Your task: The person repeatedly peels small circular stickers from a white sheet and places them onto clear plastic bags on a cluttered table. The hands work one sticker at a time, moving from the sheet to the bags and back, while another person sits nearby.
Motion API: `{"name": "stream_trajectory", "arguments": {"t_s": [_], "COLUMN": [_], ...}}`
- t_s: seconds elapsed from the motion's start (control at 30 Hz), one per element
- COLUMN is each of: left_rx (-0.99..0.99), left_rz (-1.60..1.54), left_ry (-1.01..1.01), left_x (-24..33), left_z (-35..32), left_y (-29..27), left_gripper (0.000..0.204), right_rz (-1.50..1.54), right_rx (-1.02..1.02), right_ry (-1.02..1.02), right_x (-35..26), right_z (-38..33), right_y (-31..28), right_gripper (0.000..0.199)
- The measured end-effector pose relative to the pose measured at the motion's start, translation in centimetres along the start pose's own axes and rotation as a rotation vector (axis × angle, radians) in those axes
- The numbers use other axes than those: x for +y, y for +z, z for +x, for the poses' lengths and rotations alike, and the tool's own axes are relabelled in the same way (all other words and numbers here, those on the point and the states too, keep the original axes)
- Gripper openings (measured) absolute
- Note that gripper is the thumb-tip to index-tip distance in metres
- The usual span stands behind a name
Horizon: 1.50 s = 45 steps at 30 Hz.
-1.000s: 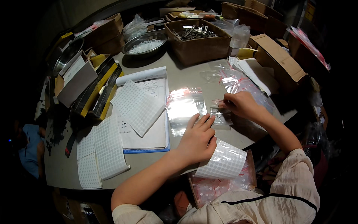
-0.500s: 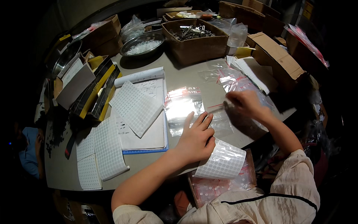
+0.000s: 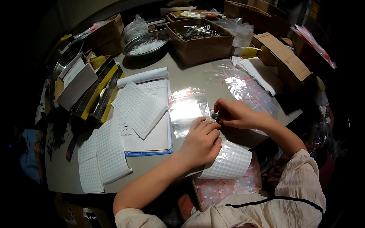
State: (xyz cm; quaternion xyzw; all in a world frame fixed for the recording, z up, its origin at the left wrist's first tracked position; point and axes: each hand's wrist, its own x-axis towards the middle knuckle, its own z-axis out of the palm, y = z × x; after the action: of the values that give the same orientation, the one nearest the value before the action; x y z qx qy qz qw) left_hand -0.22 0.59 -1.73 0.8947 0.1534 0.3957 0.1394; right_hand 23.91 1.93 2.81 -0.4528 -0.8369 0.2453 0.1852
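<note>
My left hand (image 3: 201,142) is over the front of the table, fingers curled, with a sheet of round white stickers (image 3: 229,161) held at its thumb side. The sheet hangs past the table edge. Beside its fingertips lies a stack of clear zip bags (image 3: 188,112) with red strips. My right hand (image 3: 237,115) comes in from the right, thumb and forefinger closed round a small dark piece (image 3: 215,116) whose kind I cannot make out. Filled clear bags (image 3: 253,93) are spread beyond that hand. More clear bags (image 3: 216,192) lie in a box below the table edge.
Left of the bags, sticker sheets (image 3: 140,110) rest on a clipboard of papers (image 3: 148,146). At the back stand a carton of metal parts (image 3: 201,49) and a bowl of clear bits (image 3: 146,46). Black-and-yellow boxes (image 3: 99,89) are at left, cardboard (image 3: 283,55) at right.
My right hand has moved left and down toward my left hand, and a dark piece now shows at its fingertips. My left fingers have drawn in. The single bag between the hands no longer shows.
</note>
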Motion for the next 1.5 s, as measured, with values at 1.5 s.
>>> {"name": "stream_trajectory", "arguments": {"t_s": [1.5], "left_rx": [0.038], "left_rz": [0.086], "left_ry": [-0.185], "left_x": [-1.7], "left_z": [-0.5], "left_y": [1.3], "left_gripper": [0.008], "right_rz": [-0.297], "right_rx": [0.147], "right_ry": [0.089], "right_x": [6.6], "right_z": [11.3], "right_y": [-0.1], "right_gripper": [0.062]}}
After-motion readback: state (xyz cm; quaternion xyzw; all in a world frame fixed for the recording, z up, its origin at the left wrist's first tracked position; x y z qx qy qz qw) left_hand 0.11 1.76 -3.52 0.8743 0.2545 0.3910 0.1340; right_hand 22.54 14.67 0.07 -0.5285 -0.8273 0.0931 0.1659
